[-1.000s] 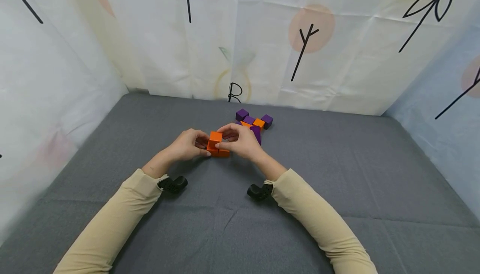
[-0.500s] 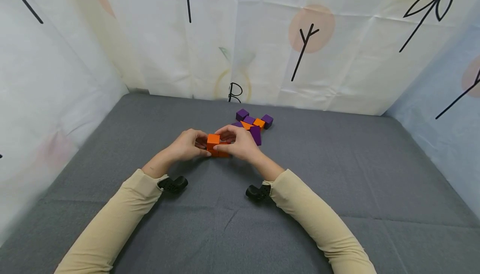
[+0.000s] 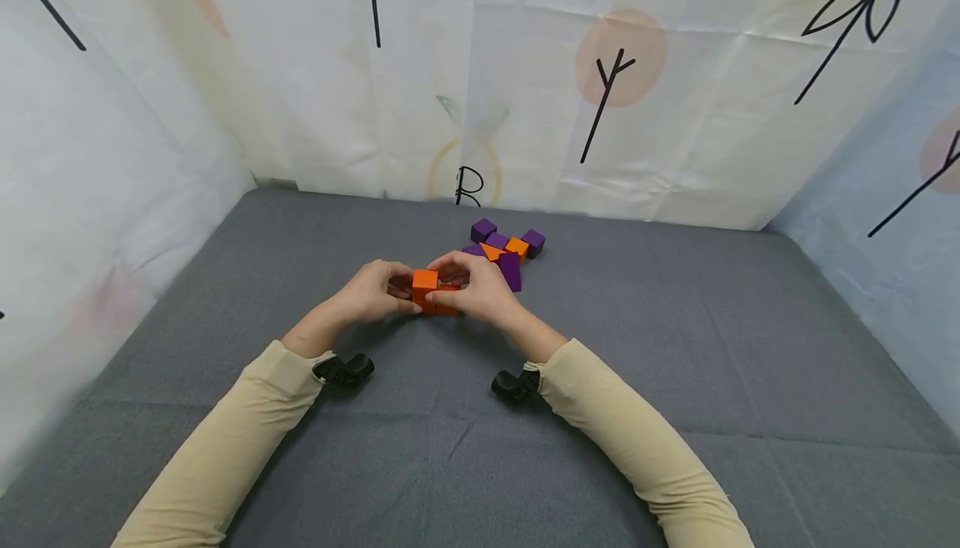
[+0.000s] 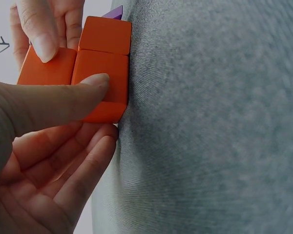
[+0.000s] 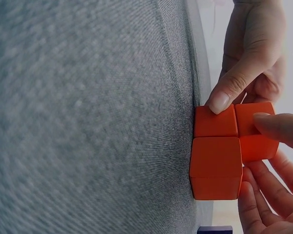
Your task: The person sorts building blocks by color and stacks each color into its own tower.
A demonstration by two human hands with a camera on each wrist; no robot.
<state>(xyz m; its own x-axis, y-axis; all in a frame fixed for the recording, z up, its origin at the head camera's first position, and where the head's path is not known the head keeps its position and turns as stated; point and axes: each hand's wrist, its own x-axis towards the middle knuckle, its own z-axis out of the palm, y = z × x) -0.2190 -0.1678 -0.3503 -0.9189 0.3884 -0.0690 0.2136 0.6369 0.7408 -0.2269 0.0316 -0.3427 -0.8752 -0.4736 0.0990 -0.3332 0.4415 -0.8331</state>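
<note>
Three orange cubes stand together on the grey cloth. Two lie side by side, a lower left cube (image 4: 101, 72) and a lower right cube (image 5: 216, 158). On top of the left one sits the upper cube (image 3: 425, 279), its sides nearly lined up with the cube below. My left hand (image 3: 372, 291) pinches the lower left cube, thumb on the near face and fingers behind. The upper cube is pinched between thumb and fingers of my right hand (image 3: 480, 285). In the right wrist view the right thumb (image 5: 271, 124) presses the upper cube's near face.
Just behind my right hand lies a cluster of purple and orange pieces, among them a purple block (image 3: 510, 271), an orange cube (image 3: 517, 246) and a purple cube (image 3: 534, 242). A patterned white curtain (image 3: 525, 114) rises behind the grey table (image 3: 637, 348).
The upper orange cube has moved a little left and down onto the lower left cube, my right hand moving with it. My left hand has kept its place.
</note>
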